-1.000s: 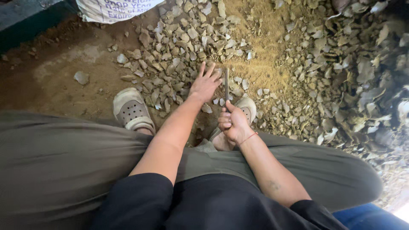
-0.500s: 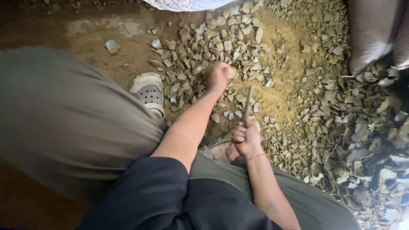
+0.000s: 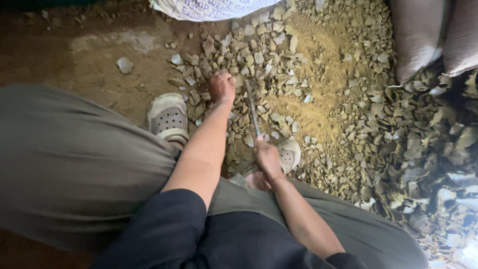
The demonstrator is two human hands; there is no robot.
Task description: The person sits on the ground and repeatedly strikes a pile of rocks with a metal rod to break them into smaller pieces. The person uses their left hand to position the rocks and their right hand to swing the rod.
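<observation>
My left hand (image 3: 221, 87) reaches forward onto a heap of pale stone chips (image 3: 259, 50), its fingers curled shut around one chip. My right hand (image 3: 267, 157), closer to my body above my right shoe, grips the lower end of a thin metal hammer (image 3: 252, 109). The handle points away from me, and its blurred head hangs over the chips just right of my left hand. Both forearms are bare below dark sleeves.
My feet wear pale perforated clogs (image 3: 168, 117) (image 3: 290, 152) on brown dirt. A white printed sack (image 3: 214, 7) lies at the top and grey sacks (image 3: 418, 35) at the top right. Darker flaky rubble (image 3: 423, 149) covers the right side, beside a patch of yellow dust (image 3: 318, 99).
My left hand went from flat and spread on the chips to curled shut. The hammer in my right hand has swung forward toward the heap. The camera tilted and shifted.
</observation>
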